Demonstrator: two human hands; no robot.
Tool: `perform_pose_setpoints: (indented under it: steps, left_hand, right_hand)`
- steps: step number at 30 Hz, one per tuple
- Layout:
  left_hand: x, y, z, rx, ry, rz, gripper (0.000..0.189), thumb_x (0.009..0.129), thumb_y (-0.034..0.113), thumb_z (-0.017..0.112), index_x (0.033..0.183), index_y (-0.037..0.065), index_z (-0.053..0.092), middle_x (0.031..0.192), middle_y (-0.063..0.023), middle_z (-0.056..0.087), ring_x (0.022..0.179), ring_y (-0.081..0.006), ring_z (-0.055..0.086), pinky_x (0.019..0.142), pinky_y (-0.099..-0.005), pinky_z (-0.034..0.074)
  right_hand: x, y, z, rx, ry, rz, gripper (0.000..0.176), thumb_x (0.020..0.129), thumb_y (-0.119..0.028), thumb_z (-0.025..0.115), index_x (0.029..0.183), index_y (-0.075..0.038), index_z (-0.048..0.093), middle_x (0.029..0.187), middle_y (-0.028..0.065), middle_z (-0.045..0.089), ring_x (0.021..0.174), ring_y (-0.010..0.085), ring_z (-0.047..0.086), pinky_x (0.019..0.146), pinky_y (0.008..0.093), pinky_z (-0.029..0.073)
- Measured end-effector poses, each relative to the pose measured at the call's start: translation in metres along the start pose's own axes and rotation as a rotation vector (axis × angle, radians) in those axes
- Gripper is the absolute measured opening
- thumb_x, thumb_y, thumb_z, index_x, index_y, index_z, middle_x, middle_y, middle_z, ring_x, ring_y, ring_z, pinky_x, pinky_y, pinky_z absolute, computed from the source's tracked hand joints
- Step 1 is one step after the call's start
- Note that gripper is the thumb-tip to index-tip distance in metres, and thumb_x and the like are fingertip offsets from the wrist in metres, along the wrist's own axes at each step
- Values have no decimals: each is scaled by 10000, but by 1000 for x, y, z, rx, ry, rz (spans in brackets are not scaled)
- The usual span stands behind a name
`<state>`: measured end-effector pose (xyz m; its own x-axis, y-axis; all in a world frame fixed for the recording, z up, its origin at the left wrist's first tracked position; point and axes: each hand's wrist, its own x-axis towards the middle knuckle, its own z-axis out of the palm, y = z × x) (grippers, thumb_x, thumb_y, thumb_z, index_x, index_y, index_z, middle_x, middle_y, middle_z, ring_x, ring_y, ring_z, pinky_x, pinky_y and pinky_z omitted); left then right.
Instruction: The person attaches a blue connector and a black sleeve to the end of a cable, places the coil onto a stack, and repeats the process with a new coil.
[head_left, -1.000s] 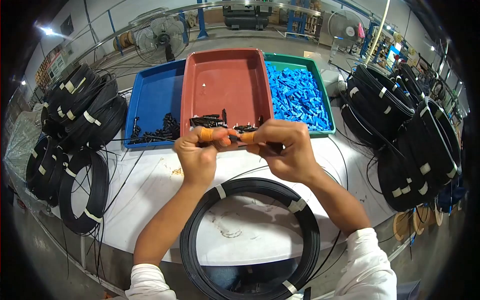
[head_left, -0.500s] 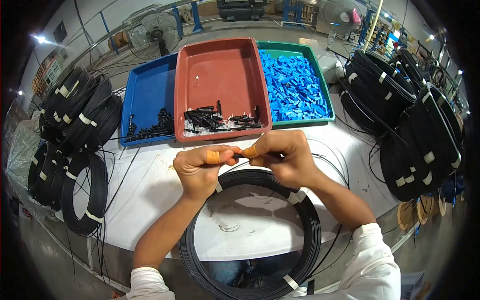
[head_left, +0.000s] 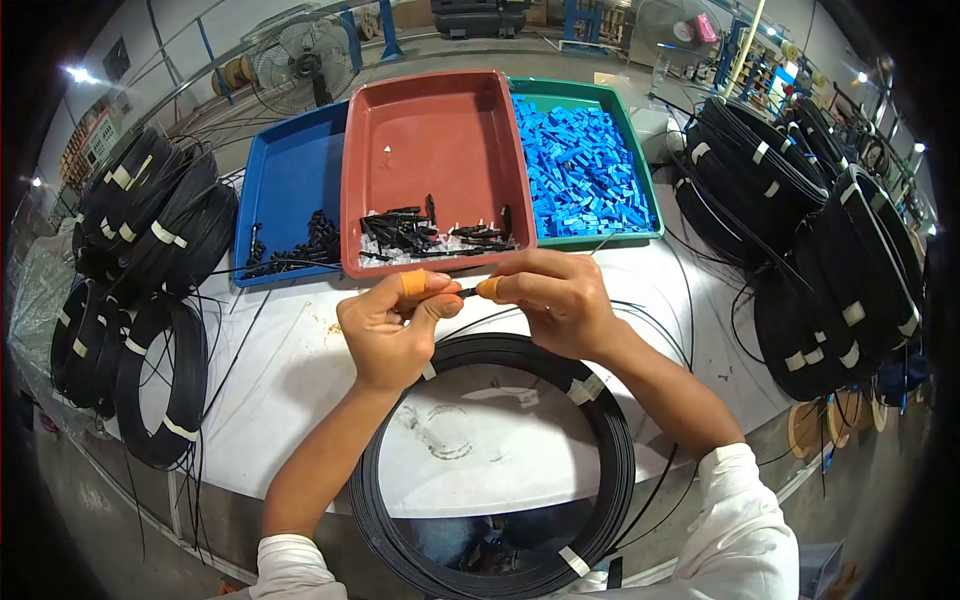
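Note:
A small black part [head_left: 468,292] is pinched between my two hands, just in front of the red tray [head_left: 440,262]. My left hand [head_left: 395,325] has its fingers closed on the part's left end, and orange tape wraps one finger. My right hand [head_left: 560,305], also with orange tape on a fingertip, grips the other end. Below both hands lies a large coil of black cable [head_left: 620,450] bound with white tape. Black pieces [head_left: 400,232] and small clear pieces lie at the red tray's near end.
Behind the hands, a blue tray [head_left: 290,180] holds black pieces and a green tray [head_left: 657,215] holds many blue pieces [head_left: 580,170]. Black cable coils stand at left [head_left: 185,370] and right [head_left: 830,290]. A fan [head_left: 305,65] is farther back.
The left fingers have shifted and curled around the part, and the right fingers have straightened somewhat. More of the black part shows between the hands. The whole view has shifted slightly.

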<state>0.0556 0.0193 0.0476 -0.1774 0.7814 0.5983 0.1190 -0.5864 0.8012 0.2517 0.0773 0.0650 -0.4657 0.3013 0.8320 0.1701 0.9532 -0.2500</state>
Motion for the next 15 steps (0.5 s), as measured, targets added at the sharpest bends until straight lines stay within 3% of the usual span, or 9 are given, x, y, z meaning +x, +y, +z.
perform_pose_setpoints:
  steps: [1, 2, 4, 6, 8, 10, 13, 15]
  left_hand:
    - [0, 0, -1, 60, 0, 92, 105, 814, -80, 754, 906, -69, 707, 848, -153, 745, 754, -162, 725, 686, -252, 597]
    - [0, -1, -3, 119, 0, 185, 81, 817, -82, 747, 892, -74, 719, 842, -147, 748, 769, -159, 729, 686, -244, 596]
    - [-1, 2, -4, 148, -11, 220, 92, 827, -78, 741, 916, -83, 718, 841, -152, 749, 773, -161, 730, 690, -249, 599]
    - [-1, 2, -2, 189, 9, 223, 117, 826, -67, 747, 938, -85, 720, 837, -147, 749, 769, -161, 731, 693, -256, 602]
    - [1, 2, 2, 122, 31, 191, 125, 826, -67, 744, 948, -82, 722, 832, -143, 748, 768, -158, 731, 692, -252, 602]
    - [1, 1, 3, 50, 47, 159, 132, 827, -67, 741, 958, -78, 724, 826, -139, 748, 768, -155, 731, 690, -249, 601]
    - [1, -1, -5, 106, -79, 69, 118, 857, -82, 692, 975, -90, 698, 879, -158, 739, 810, -178, 732, 722, -263, 607]
    - [1, -4, -6, 192, -127, 57, 132, 841, -104, 676, 966, -89, 714, 860, -154, 739, 801, -169, 731, 721, -261, 607]
  right_hand:
    - [0, -7, -4, 83, -110, 157, 330, 698, 173, 651, 938, -34, 742, 872, 127, 714, 746, 249, 710, 629, 319, 564]
    - [-1, -6, -4, 80, -107, 158, 330, 698, 173, 651, 938, -34, 742, 872, 127, 714, 746, 249, 710, 629, 319, 564]
    - [-3, -4, 1, 754, -102, 662, 307, 734, 186, 638, 950, -9, 736, 909, 145, 725, 761, 226, 715, 674, 302, 574]
    - [0, -7, -4, 727, -105, 663, 298, 762, 193, 620, 967, 8, 731, 928, 166, 727, 784, 206, 716, 722, 283, 579]
    - [2, -9, -5, 328, -82, 332, 324, 742, 202, 611, 971, 7, 730, 899, 155, 720, 781, 209, 717, 704, 284, 586]
    - [0, -8, -1, 274, -54, 292, 352, 693, 194, 626, 960, -7, 733, 877, 123, 714, 770, 212, 718, 643, 303, 578]
    - [-4, 1, 5, 17, -1, 56, 395, 612, 170, 623, 927, -43, 731, 861, 92, 708, 740, 241, 710, 589, 331, 564]
    - [-5, 4, 7, 22, -17, 72, 401, 609, 168, 620, 928, -48, 731, 854, 98, 705, 739, 249, 709, 590, 334, 565]
